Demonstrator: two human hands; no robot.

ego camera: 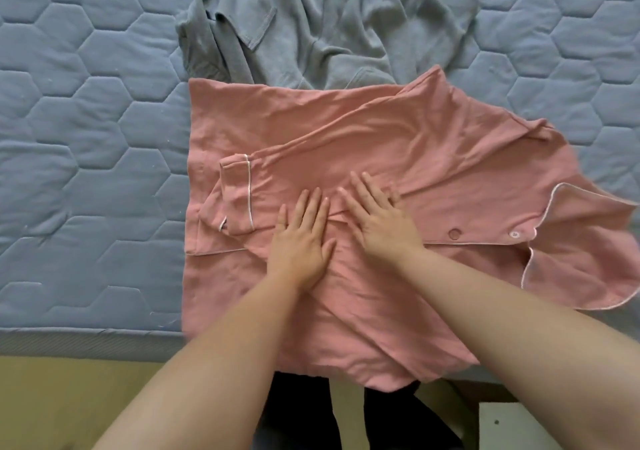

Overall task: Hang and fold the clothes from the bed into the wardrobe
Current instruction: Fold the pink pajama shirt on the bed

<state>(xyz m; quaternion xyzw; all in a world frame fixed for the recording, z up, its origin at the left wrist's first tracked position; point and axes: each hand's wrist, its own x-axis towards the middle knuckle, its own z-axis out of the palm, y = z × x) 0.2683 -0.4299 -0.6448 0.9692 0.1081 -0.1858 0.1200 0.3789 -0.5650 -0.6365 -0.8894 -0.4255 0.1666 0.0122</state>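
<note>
A pink pyjama shirt [346, 145] with white piping lies spread on the bed, its lower hem hanging over the near edge. One sleeve is folded in across the left side, and its collar and buttons lie at the right. My left hand [301, 238] presses flat on the shirt's middle with straight fingers. Right beside it, my right hand [377, 214] also lies flat on the fabric, fingers spread. A crumpled grey garment [311, 24] lies beyond the pink shirt, at the top of the view.
The blue quilted mattress [86, 120] stretches left and right of the clothes. Its front edge [86, 342] runs along the bottom left, with yellowish floor below. A pale boxy object [498, 422] stands at the lower right.
</note>
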